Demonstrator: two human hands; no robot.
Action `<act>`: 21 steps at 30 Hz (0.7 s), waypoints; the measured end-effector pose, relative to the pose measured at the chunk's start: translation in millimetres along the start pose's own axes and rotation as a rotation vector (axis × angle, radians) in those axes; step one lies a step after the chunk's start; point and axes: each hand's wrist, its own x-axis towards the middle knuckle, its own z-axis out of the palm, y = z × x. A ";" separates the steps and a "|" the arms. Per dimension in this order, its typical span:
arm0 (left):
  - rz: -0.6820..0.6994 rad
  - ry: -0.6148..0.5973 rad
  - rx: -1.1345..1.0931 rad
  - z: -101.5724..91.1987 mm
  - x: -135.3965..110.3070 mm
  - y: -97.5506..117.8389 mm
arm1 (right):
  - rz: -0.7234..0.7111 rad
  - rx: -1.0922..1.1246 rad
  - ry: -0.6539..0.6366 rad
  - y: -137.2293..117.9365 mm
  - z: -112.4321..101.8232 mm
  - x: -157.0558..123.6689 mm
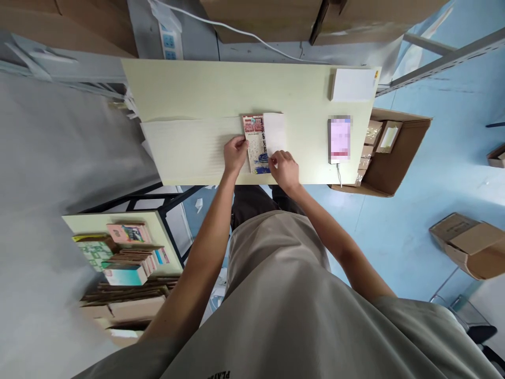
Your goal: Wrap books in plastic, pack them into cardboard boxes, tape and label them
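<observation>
A book with a printed, illustrated cover lies on the pale table in front of me. Over its right side is a white sheet or flap; whether it belongs to the book I cannot tell. At the book's left edge, my left hand is closed, thumb and fingers gripping that edge. My right hand is at the lower right corner, fingers curled and pinching the lower end of the white flap. The fingertips of both hands are partly hidden.
On the table, a phone with a cable lies right, below a white stack. An open carton adjoins the right edge. Stacked books sit on a lower table at left. Cartons line the back.
</observation>
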 end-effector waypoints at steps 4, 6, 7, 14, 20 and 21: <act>0.036 0.095 0.157 14.4 -21.3 3.2 | 0.054 0.026 -0.052 2.7 33.1 14.9; 0.036 0.133 0.226 25.5 -32.6 3.7 | 0.043 0.032 -0.060 5.7 36.2 16.1; 0.038 0.143 0.249 30.4 -36.9 3.4 | 0.026 0.033 -0.081 7.8 33.4 15.9; 0.112 0.106 0.291 35.9 -41.7 -6.9 | 0.073 0.158 0.055 63.5 -19.8 61.1; 0.104 0.092 0.263 36.3 -41.6 -11.9 | 0.171 0.251 0.016 91.0 -3.2 134.7; 0.110 0.091 0.252 36.3 -41.1 -10.1 | 0.184 0.256 0.005 89.0 1.4 140.7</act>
